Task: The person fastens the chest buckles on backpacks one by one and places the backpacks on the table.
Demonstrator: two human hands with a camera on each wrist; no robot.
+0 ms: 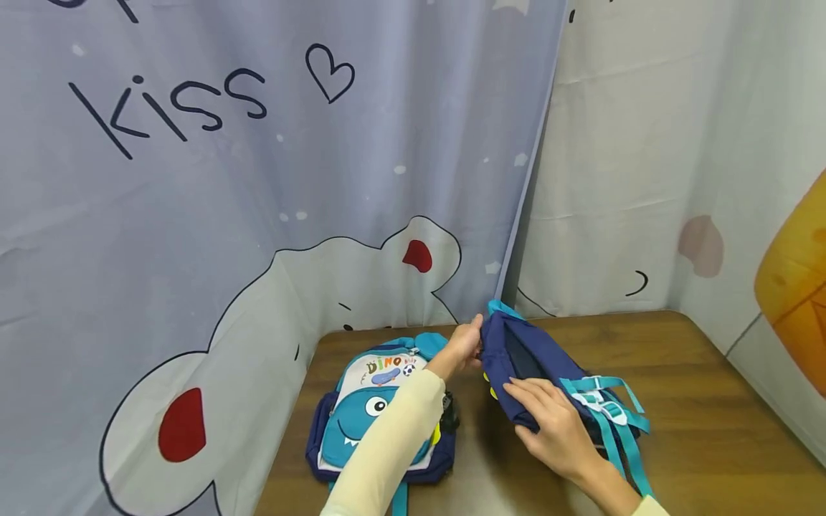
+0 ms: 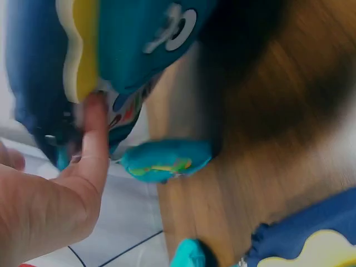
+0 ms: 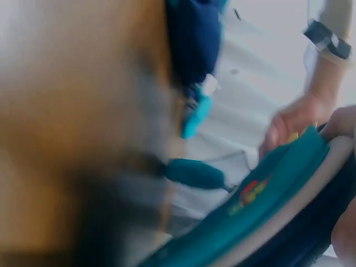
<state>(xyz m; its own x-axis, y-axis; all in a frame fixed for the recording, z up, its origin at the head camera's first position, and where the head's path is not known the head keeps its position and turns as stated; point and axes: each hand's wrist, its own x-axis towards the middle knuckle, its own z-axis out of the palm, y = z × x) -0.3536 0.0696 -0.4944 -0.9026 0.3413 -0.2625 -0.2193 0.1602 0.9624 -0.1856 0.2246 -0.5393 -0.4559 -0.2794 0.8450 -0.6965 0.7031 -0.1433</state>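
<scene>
Left fingers (image 2: 95,142) pinched the bag (image 1: 548,350) near its top; right fingers (image 1: 530,394) lay nearly straight against it, apparently positioning it; next called for steady support.

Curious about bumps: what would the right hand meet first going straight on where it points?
The tilted navy backpack, most likely: the right hand seems to rest on it, though depth is unclear.

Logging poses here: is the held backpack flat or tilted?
Tilted: the left hand holds one end of the backpack up; whether the other end touches the table, I cannot tell.
</scene>
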